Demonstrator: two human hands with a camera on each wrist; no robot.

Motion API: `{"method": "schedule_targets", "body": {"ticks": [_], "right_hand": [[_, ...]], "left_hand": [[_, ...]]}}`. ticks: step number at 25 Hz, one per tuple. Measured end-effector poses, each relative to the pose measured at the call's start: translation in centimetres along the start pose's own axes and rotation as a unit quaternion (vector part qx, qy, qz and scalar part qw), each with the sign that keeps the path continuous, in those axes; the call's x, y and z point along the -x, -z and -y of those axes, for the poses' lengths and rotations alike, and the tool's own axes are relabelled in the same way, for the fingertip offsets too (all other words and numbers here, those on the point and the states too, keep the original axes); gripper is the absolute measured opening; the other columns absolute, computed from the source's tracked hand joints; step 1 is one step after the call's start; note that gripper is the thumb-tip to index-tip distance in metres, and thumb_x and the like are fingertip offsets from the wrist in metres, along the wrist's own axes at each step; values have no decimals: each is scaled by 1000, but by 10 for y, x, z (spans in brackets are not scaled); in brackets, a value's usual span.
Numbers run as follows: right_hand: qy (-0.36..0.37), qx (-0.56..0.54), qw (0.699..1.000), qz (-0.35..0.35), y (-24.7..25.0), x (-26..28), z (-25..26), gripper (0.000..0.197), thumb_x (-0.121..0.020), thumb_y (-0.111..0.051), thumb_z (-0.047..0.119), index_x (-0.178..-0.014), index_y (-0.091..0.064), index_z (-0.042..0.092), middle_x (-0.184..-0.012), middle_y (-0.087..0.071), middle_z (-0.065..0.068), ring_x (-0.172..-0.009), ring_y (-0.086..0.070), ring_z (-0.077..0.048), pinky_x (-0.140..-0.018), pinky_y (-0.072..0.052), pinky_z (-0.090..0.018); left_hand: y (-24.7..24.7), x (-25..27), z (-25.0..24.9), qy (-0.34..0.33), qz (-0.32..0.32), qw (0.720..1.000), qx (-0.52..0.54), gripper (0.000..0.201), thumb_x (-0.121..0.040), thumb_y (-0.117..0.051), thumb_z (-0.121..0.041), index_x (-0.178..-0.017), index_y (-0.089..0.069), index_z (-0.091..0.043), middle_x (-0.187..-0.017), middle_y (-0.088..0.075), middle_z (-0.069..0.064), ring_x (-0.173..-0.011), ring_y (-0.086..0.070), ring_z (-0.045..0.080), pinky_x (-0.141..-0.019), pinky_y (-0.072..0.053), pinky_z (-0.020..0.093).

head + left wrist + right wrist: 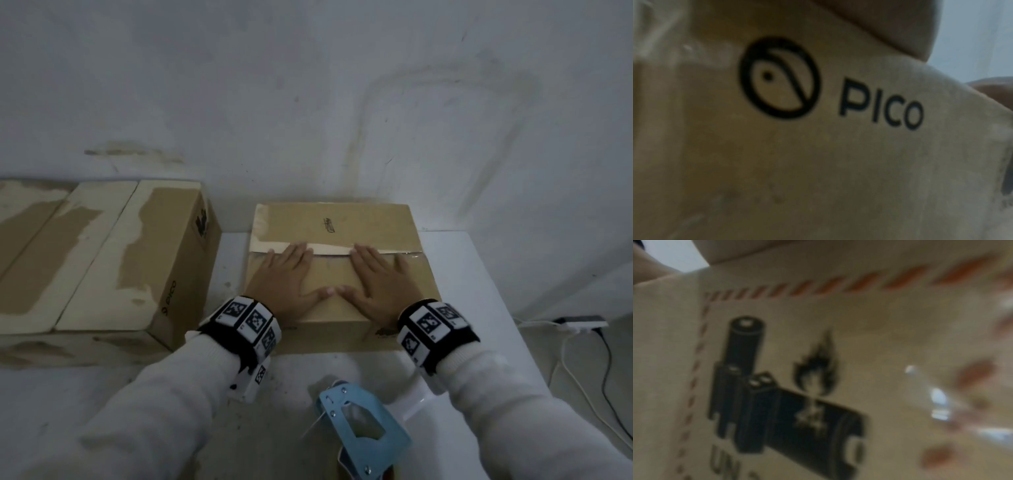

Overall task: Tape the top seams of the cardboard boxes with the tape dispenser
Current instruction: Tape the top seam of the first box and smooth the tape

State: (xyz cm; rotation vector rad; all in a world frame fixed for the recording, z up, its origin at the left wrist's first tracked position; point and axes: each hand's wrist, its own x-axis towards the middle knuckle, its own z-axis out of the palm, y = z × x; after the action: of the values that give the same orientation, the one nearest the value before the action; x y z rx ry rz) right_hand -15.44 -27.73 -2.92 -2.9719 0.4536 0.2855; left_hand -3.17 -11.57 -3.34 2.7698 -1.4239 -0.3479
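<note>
The cardboard box (337, 274) stands at the table's (479, 274) far edge. The left hand (291, 277) and right hand (380, 281) press flat, fingers straight, on its stiff, probably light flaps; the tape dispenser (359, 425) lies at the near edge, best taken by the handle.

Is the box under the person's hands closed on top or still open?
Closed: the box has both top flaps lying flat, meeting at the seam, with the left hand and right hand pressing flat on them.

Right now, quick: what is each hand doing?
Left hand: open, flat, fingers straight on the brown cardboard box, holding nothing.
Right hand: open, flat on the same box top, holding nothing.
</note>
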Motion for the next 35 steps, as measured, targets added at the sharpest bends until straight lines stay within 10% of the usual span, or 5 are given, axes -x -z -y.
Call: {"method": "schedule_targets", "body": {"ticks": [15, 23, 27, 35], "right_hand": [[-134, -155, 977, -56, 5, 17, -49, 80, -80, -39, 73, -146, -18, 34, -160, 0, -6, -145, -6, -29, -117, -13, -45], [-42, -13, 999, -12, 6, 32, -21, 123, -45, -10, 98, -147, -6, 29, -160, 2, -5, -146, 4, -31, -112, -1, -62], [-36, 61, 998, 2, -7, 35, -41, 134, -33, -18, 96, -148, 4, 29, -160, 8, -7, -146, 6, -32, -111, -7, -61], [-114, 47, 992, 10, 9, 53, -142, 125, -40, -41, 89, -147, 3, 40, -160, 7, 3, -147, 2, -25, -108, -11, -65]], "left_hand": [[4, 19, 23, 138, -61, 964, 220, 87, -78, -52, -67, -149, -18, -29, -158, 8, -6, -145, -7, 27, -116, -22, 49], [8, 31, 22, 36, 63, 997, 26, 154, -22, -24, -102, -148, 15, -22, -154, 29, 8, -142, 27, 28, -113, 14, 51], [8, 20, 2, 20, 53, 998, 13, 140, -49, -57, -87, -148, 14, -18, -154, 26, 13, -143, 22, 33, -117, 5, 50], [7, -49, -87, -21, 23, 999, 11, 132, -53, -60, -83, -149, 7, -21, -156, 20, 16, -143, 20, 36, -116, 7, 51]]}}
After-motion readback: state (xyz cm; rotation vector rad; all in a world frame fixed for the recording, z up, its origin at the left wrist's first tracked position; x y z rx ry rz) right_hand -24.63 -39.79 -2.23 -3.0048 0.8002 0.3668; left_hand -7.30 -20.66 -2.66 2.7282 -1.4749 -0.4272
